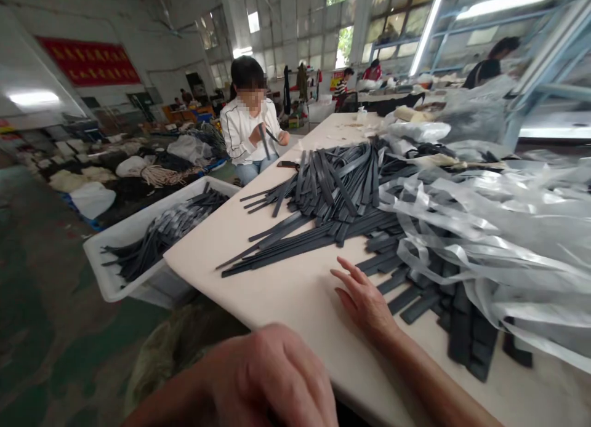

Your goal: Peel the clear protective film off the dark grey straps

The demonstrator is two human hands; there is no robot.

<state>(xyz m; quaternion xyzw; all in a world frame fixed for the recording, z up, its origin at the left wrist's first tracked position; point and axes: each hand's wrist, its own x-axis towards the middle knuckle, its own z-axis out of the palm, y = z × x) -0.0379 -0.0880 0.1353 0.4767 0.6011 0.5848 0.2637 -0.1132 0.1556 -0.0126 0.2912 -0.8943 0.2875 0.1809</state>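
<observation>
My right hand (364, 301) is open over the pale tabletop, its fingers spread and bent a little. Close to its fingertips lie the ends of dark grey flat strips (388, 285); I see nothing held in it. My left hand (281, 378) is close to the camera at the bottom, slightly blurred. Its fingers curl downward and look closed, but the fingertips are cut off by the frame, so what they may hold is hidden. A larger heap of strips (337, 181) lies farther up the table, with several long strips (277, 251) reaching toward the left edge.
Clear plastic bags (517, 224) cover the strips on the right of the table (217, 298). At its left edge stands a white bin (99, 261) with more strips. Across from me a co-worker (252, 119) holds a dark strip. Bundles and sacks (96, 193) lie on the floor behind.
</observation>
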